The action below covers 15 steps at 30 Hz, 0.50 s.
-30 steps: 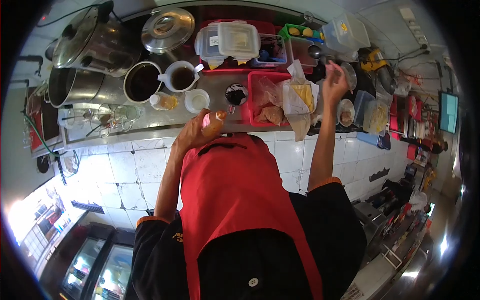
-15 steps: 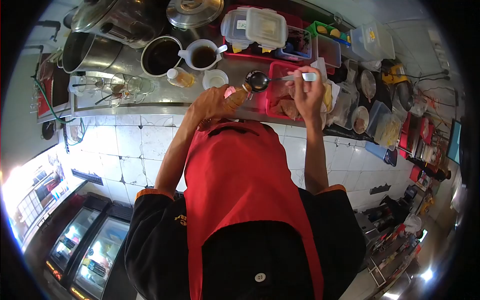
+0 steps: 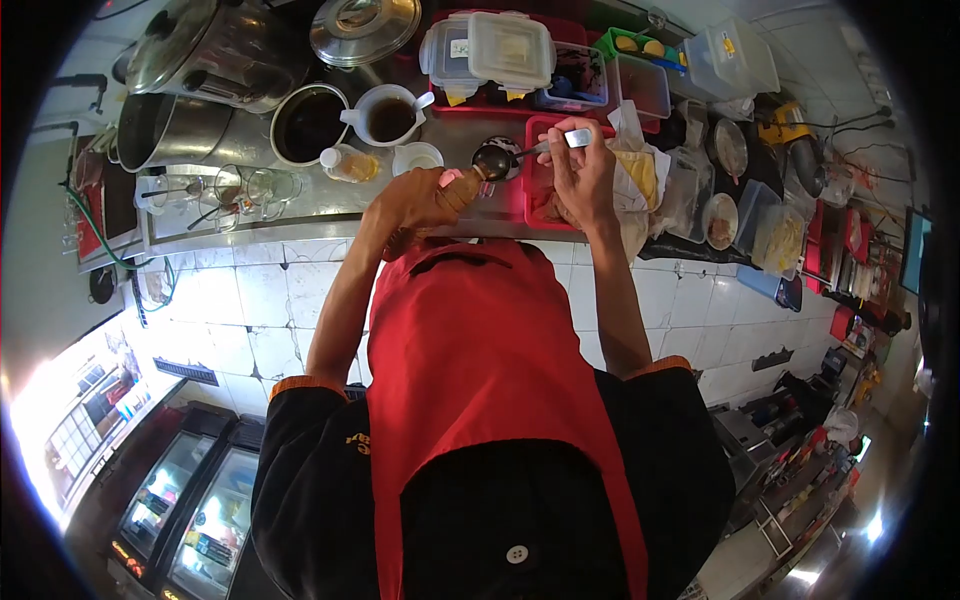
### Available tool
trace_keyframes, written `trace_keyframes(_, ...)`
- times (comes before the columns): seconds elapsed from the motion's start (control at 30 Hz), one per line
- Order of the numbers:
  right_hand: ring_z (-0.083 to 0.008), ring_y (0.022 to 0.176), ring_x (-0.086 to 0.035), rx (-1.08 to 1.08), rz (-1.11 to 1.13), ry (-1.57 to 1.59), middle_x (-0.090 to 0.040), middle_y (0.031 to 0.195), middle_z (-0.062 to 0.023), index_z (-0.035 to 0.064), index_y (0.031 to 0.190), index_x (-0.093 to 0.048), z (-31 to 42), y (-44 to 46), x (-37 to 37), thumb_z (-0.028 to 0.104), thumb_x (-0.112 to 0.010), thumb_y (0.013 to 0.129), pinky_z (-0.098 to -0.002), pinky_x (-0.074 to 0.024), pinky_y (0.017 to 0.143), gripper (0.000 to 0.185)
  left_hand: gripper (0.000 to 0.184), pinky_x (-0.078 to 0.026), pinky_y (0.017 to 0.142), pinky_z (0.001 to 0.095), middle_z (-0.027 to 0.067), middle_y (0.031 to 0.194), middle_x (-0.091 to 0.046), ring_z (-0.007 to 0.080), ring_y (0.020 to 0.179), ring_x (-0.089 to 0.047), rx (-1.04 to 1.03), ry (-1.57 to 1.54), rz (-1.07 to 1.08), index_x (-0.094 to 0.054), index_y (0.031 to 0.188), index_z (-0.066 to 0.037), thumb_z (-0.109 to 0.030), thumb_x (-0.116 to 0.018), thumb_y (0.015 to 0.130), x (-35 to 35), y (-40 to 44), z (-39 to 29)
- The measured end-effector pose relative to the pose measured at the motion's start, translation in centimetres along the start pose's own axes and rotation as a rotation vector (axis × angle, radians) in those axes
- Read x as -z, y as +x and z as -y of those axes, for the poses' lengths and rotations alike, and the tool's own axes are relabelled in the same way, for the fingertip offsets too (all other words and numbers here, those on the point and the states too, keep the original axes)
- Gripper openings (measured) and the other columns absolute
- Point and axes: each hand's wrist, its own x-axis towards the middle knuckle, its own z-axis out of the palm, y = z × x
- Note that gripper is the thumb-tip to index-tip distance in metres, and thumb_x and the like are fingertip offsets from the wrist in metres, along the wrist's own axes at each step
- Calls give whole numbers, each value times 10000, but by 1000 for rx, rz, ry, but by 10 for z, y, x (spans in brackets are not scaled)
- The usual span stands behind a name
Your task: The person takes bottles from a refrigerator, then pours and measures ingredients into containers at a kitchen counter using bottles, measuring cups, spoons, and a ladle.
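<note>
My left hand (image 3: 408, 205) is wrapped round a bottle (image 3: 460, 192) of amber liquid, tilted with its neck up and to the right. The bottle's mouth is close by a dark, round-bowled ladle (image 3: 493, 161), perhaps touching its rim. With my right hand (image 3: 583, 178) I grip the ladle's handle near its pale end, keeping the bowl roughly level. Whether liquid is flowing I cannot tell. Just left of the bottle stands a small white cup (image 3: 417, 157). A red tray (image 3: 533, 185) with brownish pieces lies below my right hand.
Along the steel counter (image 3: 335, 195) stand a capped bottle (image 3: 349, 164), a white jug (image 3: 390, 118) of dark liquid, a pot (image 3: 311, 122) of dark liquid and several glass mugs (image 3: 270, 187). Lidded plastic boxes (image 3: 510, 48) sit at the back. A pan lid (image 3: 365, 28) lies behind the jug.
The view has shifted a little, so the counter things sit further left. Both hands keep their grips; the bottle and ladle stay close together. A whitish patch now shows behind the ladle's bowl.
</note>
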Motion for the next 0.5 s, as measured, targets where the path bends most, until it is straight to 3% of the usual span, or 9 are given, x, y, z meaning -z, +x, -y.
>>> trace_keyframes(0.17, -143, 698, -708, -34, -28, 15, -708, 874, -128, -3, 1074, -511, -1, 0, 6, 103, -620, 986, -262, -557, 591, 176, 483, -532, 747, 464, 234, 873, -701, 419, 834, -680, -66, -30, -4, -647, 1080, -29, -268, -768, 679, 3, -2, -3)
trace_keyframes(0.27, -138, 738, -706, -104, -65, 46, -702, 915, -123, -5, 1089, -536, 0, 1, 24, 107, -625, 986, -257, -553, 602, 176, 517, -522, 735, 491, 251, 868, -693, 440, 825, -675, 14, 28, -30, -612, 1135, -49, -261, -778, 694, 2, -5, -4)
trace_keyframes(0.33, -134, 761, -703, -151, -104, 61, -699, 942, -118, -7, 1104, -556, 0, 2, 42, 113, -628, 986, -254, -549, 613, 183, 602, -524, 723, 507, 261, 831, -682, 474, 806, -659, -48, -124, -68, -552, 1213, -45, -272, -795, 711, 9, -16, -3)
trace_keyframes(0.37, -129, 775, -692, -170, -167, 121, -697, 943, -98, -1, 1119, -579, -1, 2, 54, 136, -631, 991, -241, -526, 611, 195, 670, -540, 766, 459, 245, 943, -700, 410, 891, -689, -26, -175, -83, -520, 1254, -33, -237, -835, 699, 13, -23, -5)
trace_keyframes(0.4, -125, 789, -681, -186, -232, 182, -694, 944, -79, 4, 1134, -602, -2, 1, 67, 159, -634, 995, -229, -502, 609, 211, 670, -540, 766, 459, 245, 943, -700, 410, 891, -689, -45, -168, -73, -520, 1254, -33, -237, -835, 699, 9, -28, 3)
trace_keyframes(0.47, -119, 817, -675, -219, -288, 195, -699, 936, -55, -7, 1121, -629, -7, -1, 100, 193, -651, 988, -246, -503, 629, 241, 692, -543, 861, 392, 206, 1103, -683, 308, 1016, -680, -298, -265, -417, -502, 1299, -25, -142, -840, 706, -8, -37, 32)
trace_keyframes(0.5, -120, 785, -666, -211, -349, 116, -683, 901, -47, -3, 1103, -636, -11, -2, 114, 228, -638, 996, -250, -499, 609, 255, 692, -543, 861, 392, 206, 1103, -683, 308, 1016, -680, -317, -261, -406, -502, 1299, -25, -142, -840, 706, -13, -42, 40)
